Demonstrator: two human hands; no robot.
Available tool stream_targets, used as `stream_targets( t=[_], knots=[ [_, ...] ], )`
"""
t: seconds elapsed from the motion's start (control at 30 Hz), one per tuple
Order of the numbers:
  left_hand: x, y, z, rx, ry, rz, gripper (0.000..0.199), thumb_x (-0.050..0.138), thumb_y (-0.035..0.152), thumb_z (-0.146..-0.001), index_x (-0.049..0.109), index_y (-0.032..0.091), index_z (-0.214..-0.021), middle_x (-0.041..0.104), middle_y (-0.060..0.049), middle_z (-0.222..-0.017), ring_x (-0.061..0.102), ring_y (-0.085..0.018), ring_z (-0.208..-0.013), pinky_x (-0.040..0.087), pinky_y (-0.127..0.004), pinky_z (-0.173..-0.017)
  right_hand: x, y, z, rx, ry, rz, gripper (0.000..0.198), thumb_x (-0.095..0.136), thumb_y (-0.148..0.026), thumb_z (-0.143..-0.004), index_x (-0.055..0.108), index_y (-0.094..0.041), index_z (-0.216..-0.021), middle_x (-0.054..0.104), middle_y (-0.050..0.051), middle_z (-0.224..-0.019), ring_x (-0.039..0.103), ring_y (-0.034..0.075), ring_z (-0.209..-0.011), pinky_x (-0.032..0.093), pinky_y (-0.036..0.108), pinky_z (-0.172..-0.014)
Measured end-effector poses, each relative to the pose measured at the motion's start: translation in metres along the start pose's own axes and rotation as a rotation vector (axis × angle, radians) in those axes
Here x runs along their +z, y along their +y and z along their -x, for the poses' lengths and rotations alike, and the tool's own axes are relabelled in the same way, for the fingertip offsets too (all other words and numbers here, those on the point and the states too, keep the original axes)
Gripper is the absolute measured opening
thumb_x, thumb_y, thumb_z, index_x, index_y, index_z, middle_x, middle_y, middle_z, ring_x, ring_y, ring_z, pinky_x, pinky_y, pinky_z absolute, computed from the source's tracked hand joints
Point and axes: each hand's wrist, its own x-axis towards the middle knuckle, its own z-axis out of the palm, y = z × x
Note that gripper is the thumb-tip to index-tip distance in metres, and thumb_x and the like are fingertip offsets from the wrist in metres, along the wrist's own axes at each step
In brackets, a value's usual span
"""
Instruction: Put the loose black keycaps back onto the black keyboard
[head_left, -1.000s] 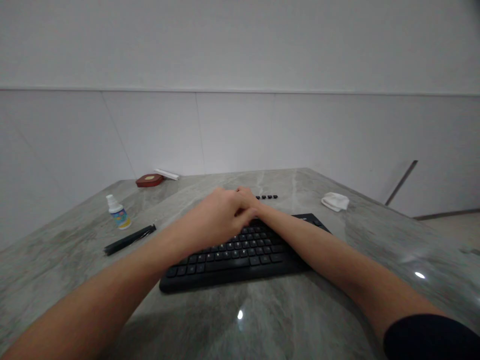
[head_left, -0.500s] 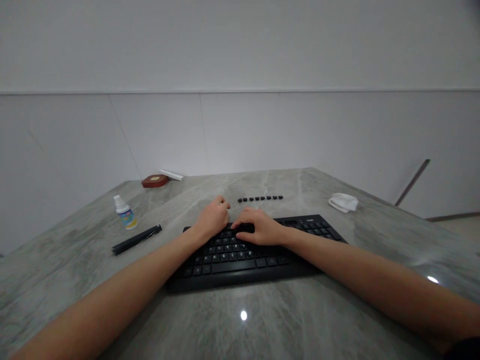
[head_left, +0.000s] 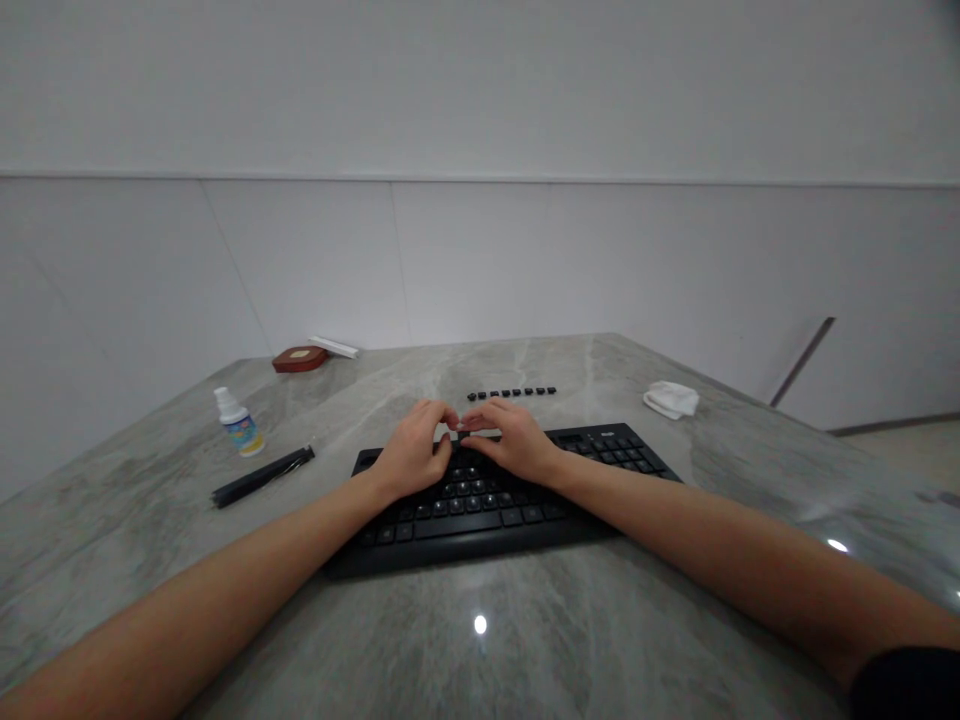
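Observation:
A black keyboard point(head_left: 472, 545) lies on the marbled table, slightly angled. My left hand point(head_left: 415, 448) is bent over its upper left part, thumb and forefinger curled. My right hand point(head_left: 519, 440) comes from the other side with fingers and thumb bent toward the left. Between the fingertips of both hands, above the keyboard's top rows, a small black keycap point(head_left: 464, 436) shows in part. Its lower side and the keys under my palms are hidden. Behind my hands, several loose black keycaps point(head_left: 517, 393) stand in a row on the table.
To the left are a white spray bottle point(head_left: 241, 425) with a blue and yellow label and a long black brush-like tool point(head_left: 262, 477). A reddish-brown box point(head_left: 300, 359) and a white strip point(head_left: 334, 347) lie at the back. A folded white cloth point(head_left: 671, 400) rests at the right.
My fingertips have come together over the top of the keyboard. My left thumb now shows beside the forefinger, and my right fingers have lifted off the keys. The view has shifted slightly.

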Motion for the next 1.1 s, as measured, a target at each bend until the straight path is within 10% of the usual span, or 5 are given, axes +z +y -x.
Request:
stream_targets(
  t=[0.57, 1.1],
  knots=[
    [-0.001, -0.006, -0.002, 0.067, 0.043, 0.019, 0.008, 0.058, 0.013, -0.082, 0.055, 0.018, -0.087, 0.062, -0.002, -0.088, 0.056, -0.018, -0.089, 0.047, -0.032, -0.083, -0.002, -0.003, -0.002, -0.059, 0.050, 0.131, 0.030, 0.069, -0.020, -0.079, 0.059, -0.019, -0.108, 0.071, 0.003, -0.087, 0.063, 0.017, -0.086, 0.048, 0.033, -0.084],
    [-0.001, -0.011, -0.006, -0.179, -0.163, 0.078, 0.045, 0.036, -0.006, -0.056, 0.071, 0.019, -0.070, 0.068, 0.000, -0.074, 0.060, -0.016, -0.078, 0.047, -0.028, -0.079, 0.000, 0.004, -0.001, 0.002, -0.151, 0.233, 0.011, 0.069, -0.019, -0.079, 0.075, -0.022, -0.087, 0.067, 0.003, -0.075, 0.058, 0.015, -0.075, 0.047, 0.028, -0.074]
  ],
)
